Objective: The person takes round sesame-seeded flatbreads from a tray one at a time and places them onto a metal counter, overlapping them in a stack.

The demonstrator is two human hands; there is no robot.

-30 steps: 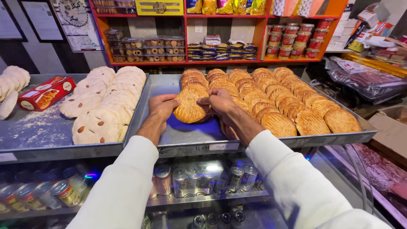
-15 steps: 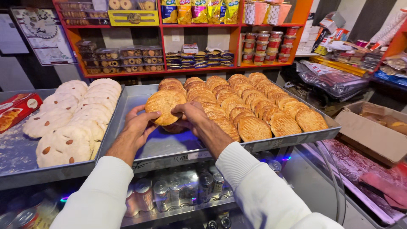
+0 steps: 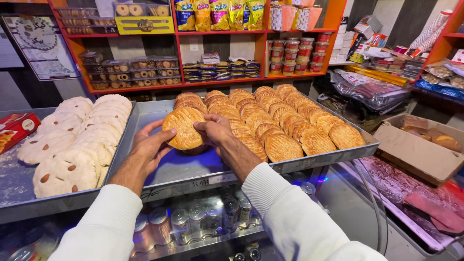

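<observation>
1. Both hands have lifted the round golden-brown scored flatbread (image 3: 182, 127) a little higher since the earlier frame, over the bare left part of the shiny metal tray (image 3: 159, 112).
2. Left hand (image 3: 147, 149) cups its lower edge, fingers spread; right hand (image 3: 216, 131) pinches its right rim.
3. It looks like the placing step; the next move calls for a level, gentle set-down.
4. Overlapping crusty brown flatbreads (image 3: 282, 121) fill the tray's right side; pale, floury almond-studded breads (image 3: 72, 145) lie on the neighbouring tray.
</observation>
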